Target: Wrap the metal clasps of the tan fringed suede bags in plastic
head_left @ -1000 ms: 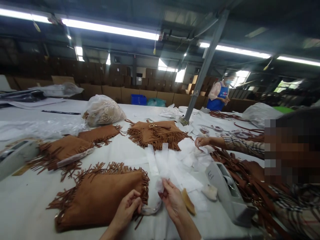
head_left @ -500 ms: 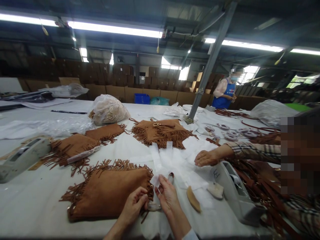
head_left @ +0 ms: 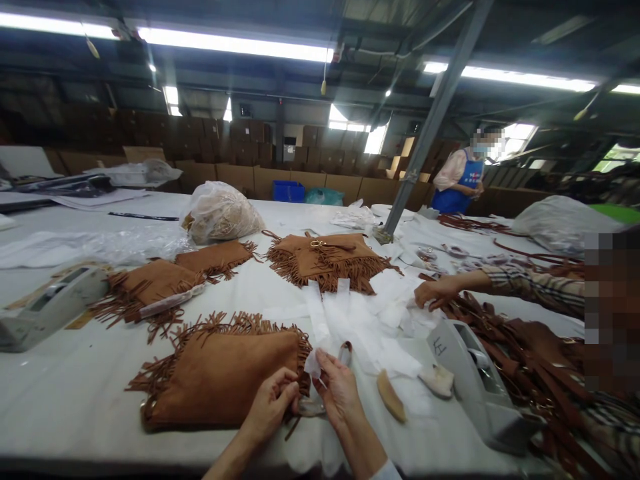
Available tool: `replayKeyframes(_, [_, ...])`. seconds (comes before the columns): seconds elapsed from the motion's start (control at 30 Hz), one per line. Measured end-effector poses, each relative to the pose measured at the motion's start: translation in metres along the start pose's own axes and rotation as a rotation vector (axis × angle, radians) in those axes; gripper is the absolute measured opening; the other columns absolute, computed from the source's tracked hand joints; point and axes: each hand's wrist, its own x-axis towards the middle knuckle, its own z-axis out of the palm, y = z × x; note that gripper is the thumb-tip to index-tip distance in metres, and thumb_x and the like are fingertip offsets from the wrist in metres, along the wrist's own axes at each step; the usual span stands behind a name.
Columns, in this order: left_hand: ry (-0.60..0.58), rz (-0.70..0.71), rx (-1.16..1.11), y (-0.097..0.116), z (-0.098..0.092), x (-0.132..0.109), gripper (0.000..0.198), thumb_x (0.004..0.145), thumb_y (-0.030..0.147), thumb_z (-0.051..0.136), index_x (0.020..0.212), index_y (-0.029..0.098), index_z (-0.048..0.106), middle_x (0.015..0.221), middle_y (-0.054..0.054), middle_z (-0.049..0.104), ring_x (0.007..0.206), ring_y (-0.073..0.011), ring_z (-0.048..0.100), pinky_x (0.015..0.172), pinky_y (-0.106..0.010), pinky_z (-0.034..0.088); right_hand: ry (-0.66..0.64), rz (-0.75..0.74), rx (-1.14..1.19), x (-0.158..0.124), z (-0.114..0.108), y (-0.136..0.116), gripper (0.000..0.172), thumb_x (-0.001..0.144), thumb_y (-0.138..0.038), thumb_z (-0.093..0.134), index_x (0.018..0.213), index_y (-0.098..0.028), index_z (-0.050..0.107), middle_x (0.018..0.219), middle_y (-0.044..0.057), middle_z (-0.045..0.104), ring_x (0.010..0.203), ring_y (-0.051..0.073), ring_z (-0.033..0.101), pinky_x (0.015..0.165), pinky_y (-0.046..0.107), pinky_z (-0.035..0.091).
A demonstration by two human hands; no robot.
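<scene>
My left hand [head_left: 271, 409] is closed in a pinch at the right edge of a brown fringed suede bag [head_left: 227, 377] lying near the table's front edge. My right hand [head_left: 339, 393] is closed on a thin white tissue sheet [head_left: 314, 363] just right of the bag's corner. Between the two hands sits a small metal fitting [head_left: 311, 409] half wrapped in tissue. More white tissue strips [head_left: 350, 320] lie spread just beyond my hands.
A co-worker's hand [head_left: 436, 293] in a checked sleeve reaches in from the right. Tape dispensers stand at right [head_left: 475, 387] and left [head_left: 50, 310]. More fringed bags [head_left: 325, 257] [head_left: 155, 283], a stuffed plastic bag [head_left: 220, 213], brown straps [head_left: 530, 360] and a steel post [head_left: 430, 127] surround them. A person in a blue apron [head_left: 460, 180] stands far back.
The view has tilted down and shifted left. My hands came closer together at the bag's corner with the tissue. The co-worker's hand moved toward me, then back to the tissue pile.
</scene>
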Motion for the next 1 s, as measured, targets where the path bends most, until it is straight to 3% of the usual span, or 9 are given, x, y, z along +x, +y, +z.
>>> replayKeyframes(0.1, [-0.001,-0.003,-0.042,-0.004,-0.002,0.002,0.034,0.081,0.050,0.059,0.082,0.017,0.050,0.052,0.005,0.053,0.047,-0.0086,0.041,0.049,-0.021,0.030,0.030,0.119,0.049,-0.001,0.001,-0.001,0.033,0.055,-0.039,0.082,0.071,-0.017,0.063,0.063,-0.001,0.067,0.056,0.010,0.056,0.052,0.020,0.042])
replayKeyframes(0.2, [0.017,-0.005,-0.122,-0.007,-0.004,0.003,0.035,0.080,0.050,0.061,0.084,0.018,0.048,0.052,0.006,0.053,0.048,-0.0091,0.043,0.052,-0.021,0.033,0.058,0.127,0.051,0.000,0.001,-0.001,0.030,0.058,-0.040,0.080,0.067,-0.018,0.060,0.060,-0.003,0.064,0.054,0.009,0.054,0.051,0.019,0.041])
replayKeyframes(0.6, [-0.015,-0.017,-0.053,-0.007,-0.004,0.000,0.034,0.082,0.050,0.058,0.083,0.017,0.049,0.054,0.005,0.054,0.047,-0.0082,0.040,0.048,-0.020,0.028,0.194,-0.051,-0.021,0.016,0.001,0.012,0.029,0.058,-0.039,0.078,0.071,-0.019,0.061,0.063,-0.001,0.066,0.054,0.010,0.055,0.049,0.020,0.040])
replayKeyframes(1.0, [-0.009,-0.004,0.037,-0.004,-0.003,-0.001,0.028,0.085,0.044,0.055,0.085,0.017,0.050,0.054,0.005,0.054,0.047,-0.0085,0.040,0.048,-0.021,0.027,0.111,-0.082,-0.095,0.011,0.004,0.013,0.028,0.062,-0.041,0.075,0.075,-0.018,0.066,0.068,0.001,0.067,0.057,0.011,0.055,0.054,0.022,0.039])
